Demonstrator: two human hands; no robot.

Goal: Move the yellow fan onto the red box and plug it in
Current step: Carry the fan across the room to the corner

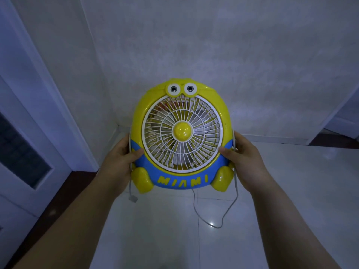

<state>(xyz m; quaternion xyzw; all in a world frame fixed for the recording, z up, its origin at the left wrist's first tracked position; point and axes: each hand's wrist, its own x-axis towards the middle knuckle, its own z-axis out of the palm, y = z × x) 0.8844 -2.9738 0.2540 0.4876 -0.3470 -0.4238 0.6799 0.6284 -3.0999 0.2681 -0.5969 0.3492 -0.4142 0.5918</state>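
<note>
Head view. We held the yellow fan [181, 133] in the air in front of us, above the pale tiled floor [281, 191], with its white grille [165, 121] turned toward us and its top tilted toward the far wall [213, 45]. The fan's lower band was blue and carried the raised yellow word "MIAMI"; two round eyes sat at its top edge, and two yellow feet projected at its near corners. Our left hand [118, 162] gripped the fan's left side, its fingers wrapped behind the casing and the thumb [136, 153] pressed on the blue band just beside the grille. Our right hand [244, 160] gripped the right side in the same way, thumb [226, 151] on the blue band and fingers closed behind the body. The white cord [225, 214] hung from under the fan in a loose loop toward the floor and rose again past our right hand; a second strand dropped beside our left wrist and ended in the white plug [133, 199], which dangled free. A white door [29, 133] with a dark glazed panel stood at the left.
</note>
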